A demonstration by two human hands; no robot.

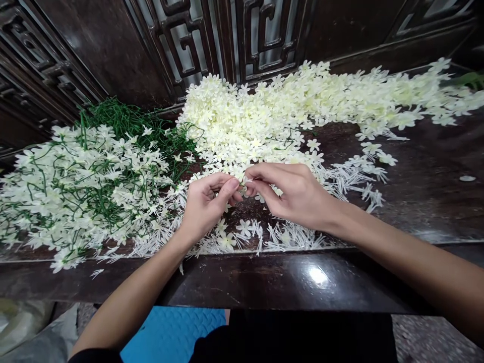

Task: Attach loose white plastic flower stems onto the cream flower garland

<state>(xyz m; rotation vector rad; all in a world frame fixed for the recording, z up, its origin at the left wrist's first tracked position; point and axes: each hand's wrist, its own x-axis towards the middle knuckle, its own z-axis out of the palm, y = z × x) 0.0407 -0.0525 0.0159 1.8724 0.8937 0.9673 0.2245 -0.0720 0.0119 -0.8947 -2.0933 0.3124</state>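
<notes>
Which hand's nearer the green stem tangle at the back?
Left. The left hand is in front and to the right of the green stem tangle; the right hand is farther right.

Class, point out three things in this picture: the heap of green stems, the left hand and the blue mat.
Green stems (pixel 123 121): head view, on the heap's middle.
Left hand (pixel 202 205): head view, on the middle of the hand.
Blue mat (pixel 166 333): head view, on its textured top.
</notes>
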